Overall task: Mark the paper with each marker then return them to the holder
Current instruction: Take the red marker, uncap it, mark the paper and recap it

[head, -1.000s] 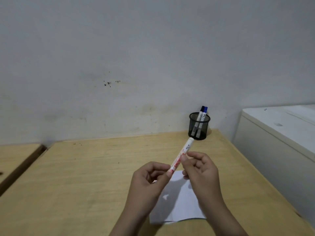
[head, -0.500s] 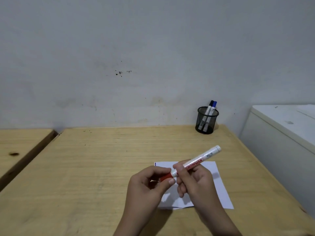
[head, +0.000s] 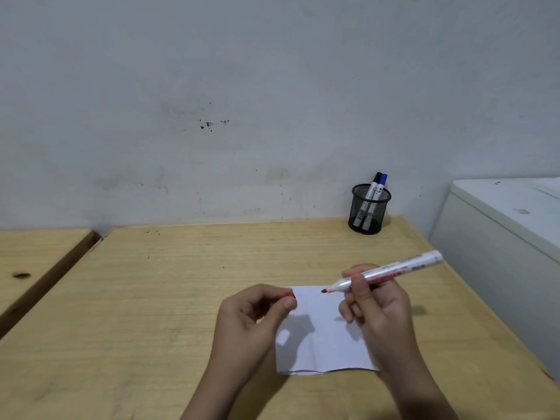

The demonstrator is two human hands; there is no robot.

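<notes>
A white sheet of paper lies on the wooden table. My right hand grips a white marker with red lettering; its uncapped red tip points left, just above the paper's far edge. My left hand is closed around the red cap, of which only a sliver shows between the fingers. A black mesh holder stands at the table's back right against the wall, with a black-capped marker and a blue-capped marker inside.
A white cabinet stands close along the table's right side. A second wooden table sits to the left across a narrow gap. The grey wall runs directly behind the table.
The cap has come off the marker: my left hand pulled it away to the left while my right hand carried the marker right. The view has tilted down a little.
</notes>
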